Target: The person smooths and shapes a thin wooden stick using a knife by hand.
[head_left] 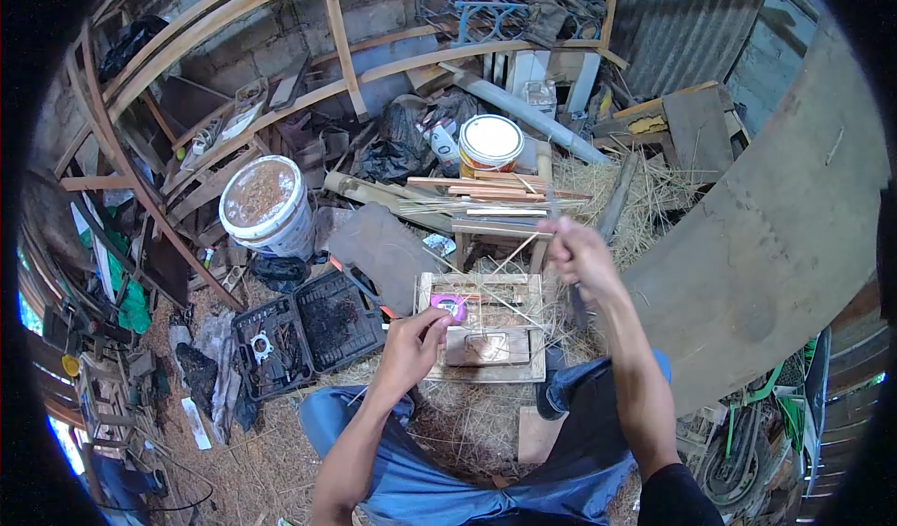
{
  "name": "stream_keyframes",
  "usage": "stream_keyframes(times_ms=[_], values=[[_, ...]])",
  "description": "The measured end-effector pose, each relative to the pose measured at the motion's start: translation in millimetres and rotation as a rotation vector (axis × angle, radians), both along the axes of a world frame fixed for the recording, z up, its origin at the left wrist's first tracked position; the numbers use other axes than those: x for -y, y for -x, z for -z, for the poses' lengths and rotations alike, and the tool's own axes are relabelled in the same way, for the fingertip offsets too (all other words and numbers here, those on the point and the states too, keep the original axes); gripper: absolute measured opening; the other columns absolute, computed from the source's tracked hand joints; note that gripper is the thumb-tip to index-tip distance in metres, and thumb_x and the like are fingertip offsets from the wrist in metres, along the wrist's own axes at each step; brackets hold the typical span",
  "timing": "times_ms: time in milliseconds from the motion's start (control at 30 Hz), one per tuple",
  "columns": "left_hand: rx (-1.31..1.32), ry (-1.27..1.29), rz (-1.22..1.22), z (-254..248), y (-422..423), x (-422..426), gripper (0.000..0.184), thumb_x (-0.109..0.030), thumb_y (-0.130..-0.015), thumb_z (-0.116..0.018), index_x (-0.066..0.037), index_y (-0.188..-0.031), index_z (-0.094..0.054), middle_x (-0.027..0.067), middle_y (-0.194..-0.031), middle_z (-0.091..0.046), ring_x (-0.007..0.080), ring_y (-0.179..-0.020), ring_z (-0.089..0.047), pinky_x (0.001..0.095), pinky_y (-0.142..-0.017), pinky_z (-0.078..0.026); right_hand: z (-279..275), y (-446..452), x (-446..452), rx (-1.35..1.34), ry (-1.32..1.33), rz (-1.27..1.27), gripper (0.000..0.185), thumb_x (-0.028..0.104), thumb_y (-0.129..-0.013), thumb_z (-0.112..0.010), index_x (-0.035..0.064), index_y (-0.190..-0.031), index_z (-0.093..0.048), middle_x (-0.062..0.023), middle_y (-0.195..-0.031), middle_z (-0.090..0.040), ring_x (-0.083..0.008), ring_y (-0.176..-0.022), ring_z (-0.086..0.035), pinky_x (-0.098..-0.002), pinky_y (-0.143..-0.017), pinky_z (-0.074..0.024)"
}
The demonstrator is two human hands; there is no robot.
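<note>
My left hand (411, 344) is closed in a pinch beside a round purple object (450, 307), on a low wooden frame (536, 362). A thin pale bamboo strip (517, 253) slants from near its fingertips up toward my right hand. My right hand (583, 257) is raised, its fingers wrapped round what looks like a knife, with a narrow grey blade (551, 205) pointing away from me. Several thin strips cross over the frame. A small wooden block (488, 348) lies on the frame's near side. My fingers partly hide both grips.
An open black tool case (313, 332) lies at the left. Two buckets, one debris-topped (265, 199) and one white-lidded (491, 141), stand farther back. Wooden strips (486, 190) rest on a small stool (495, 229). A large board (757, 246) leans at the right; straw covers the floor.
</note>
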State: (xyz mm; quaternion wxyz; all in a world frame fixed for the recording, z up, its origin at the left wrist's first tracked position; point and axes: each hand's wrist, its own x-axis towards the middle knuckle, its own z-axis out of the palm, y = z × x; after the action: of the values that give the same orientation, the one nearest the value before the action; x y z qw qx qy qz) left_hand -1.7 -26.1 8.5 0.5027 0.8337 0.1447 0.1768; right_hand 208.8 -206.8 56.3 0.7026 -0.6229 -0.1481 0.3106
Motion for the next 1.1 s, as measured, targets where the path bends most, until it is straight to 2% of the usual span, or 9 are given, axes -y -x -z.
stream_keyframes(times_ms=[67,133,200,267,333,433,600,700,1100], values=[[-0.013,-0.023,-0.019,4.3,-0.9,-0.3,0.016,-0.010,-0.091,-0.058,0.000,-0.099,-0.067,0.0038,-0.060,-0.059,0.0055,-0.057,-0.053,0.0233,-0.052,-0.042,-1.7,-9.9,11.3,-0.052,-0.084,-0.020,0.035,0.032,-0.100,-0.042,0.0003,-0.110,-0.053,0.0054,-0.060,-0.035,-0.0040,-0.044,-0.026,-0.0195,-0.038,-0.0244],[-0.028,-0.053,-0.042,4.1,-3.2,1.4,0.016,-0.010,-0.091,-0.057,0.000,-0.100,-0.066,0.0046,-0.060,-0.059,0.0059,-0.056,-0.053,0.0236,-0.051,-0.042,9.8,-5.9,7.6,0.236,-0.101,-0.083,0.034,0.033,-0.100,-0.043,0.0020,-0.106,-0.054,0.0044,-0.061,-0.042,-0.0045,-0.046,-0.035,-0.0190,-0.042,-0.0315],[0.048,-0.069,-0.103,1.5,-10.6,6.8,0.014,-0.009,-0.090,-0.058,0.000,-0.097,-0.065,0.0138,-0.062,-0.059,0.0088,-0.051,-0.051,0.0271,-0.049,-0.039,12.7,13.1,5.0,0.323,0.016,-0.214,0.032,0.032,-0.099,-0.043,0.0036,-0.103,-0.057,0.0001,-0.064,-0.055,-0.0054,-0.051,-0.050,-0.0188,-0.045,-0.0390],[0.040,-0.035,-0.073,-6.2,-15.5,8.3,0.013,-0.007,-0.089,-0.058,0.001,-0.098,-0.065,0.0162,-0.066,-0.062,0.0119,-0.052,-0.054,0.0279,-0.050,-0.041,3.1,46.0,-11.3,0.168,0.061,-0.326,0.035,0.034,-0.099,-0.043,0.0072,-0.121,-0.050,0.0018,-0.061,-0.050,-0.0040,-0.041,-0.040,-0.0186,-0.036,-0.0296],[0.094,-0.110,-0.032,-5.3,-19.9,9.5,0.014,-0.005,-0.087,-0.059,0.002,-0.098,-0.064,0.0188,-0.074,-0.065,0.0197,-0.056,-0.061,0.0309,-0.053,-0.045,14.2,68.3,-28.0,-0.053,-0.019,-0.456,0.040,0.036,-0.099,-0.043,0.0116,-0.131,-0.043,0.0022,-0.059,-0.046,-0.0025,-0.041,-0.032,-0.0186,-0.036,-0.0234],[0.171,-0.231,0.005,-6.8,-18.5,17.2,0.014,-0.003,-0.086,-0.060,0.002,-0.098,-0.065,0.0201,-0.081,-0.066,0.0276,-0.066,-0.066,0.0337,-0.058,-0.049,20.4,67.3,-34.2,-0.044,-0.066,-0.475,0.040,0.037,-0.098,-0.046,0.0077,-0.125,-0.051,0.0015,-0.060,-0.048,-0.0025,-0.042,-0.032,-0.0188,-0.036,-0.0233],[0.140,-0.240,0.023,-8.7,-17.6,15.7,0.014,-0.002,-0.085,-0.061,0.001,-0.097,-0.066,0.0192,-0.087,-0.067,0.0289,-0.074,-0.068,0.0330,-0.062,-0.051,17.0,50.1,-26.2,0.000,-0.023,-0.565,0.039,0.035,-0.096,-0.051,-0.0023,-0.102,-0.063,0.0006,-0.063,-0.053,-0.0025,-0.044,-0.035,-0.0187,-0.037,-0.0249],[0.111,-0.196,0.017,-10.8,-8.4,6.9,0.013,-0.002,-0.085,-0.061,0.001,-0.096,-0.067,0.0179,-0.088,-0.068,0.0282,-0.075,-0.068,0.0316,-0.063,-0.051,11.0,32.6,-17.5,0.004,0.082,-0.330,0.041,0.036,-0.096,-0.051,-0.0035,-0.103,-0.061,0.0010,-0.062,-0.052,-0.0026,-0.043,-0.034,-0.0184,-0.037,-0.0248],[0.046,-0.295,0.033,-10.8,-0.4,-3.2,0.012,-0.007,-0.084,-0.063,-0.002,-0.093,-0.068,0.0156,-0.090,-0.068,0.0317,-0.080,-0.067,0.0345,-0.068,-0.053,9.9,2.3,2.1,-0.071,0.078,-0.328,0.043,0.034,-0.096,-0.051,-0.0072,-0.108,-0.056,0.0018,-0.064,-0.047,-0.0026,-0.043,-0.030,-0.0194,-0.037,-0.0208]])
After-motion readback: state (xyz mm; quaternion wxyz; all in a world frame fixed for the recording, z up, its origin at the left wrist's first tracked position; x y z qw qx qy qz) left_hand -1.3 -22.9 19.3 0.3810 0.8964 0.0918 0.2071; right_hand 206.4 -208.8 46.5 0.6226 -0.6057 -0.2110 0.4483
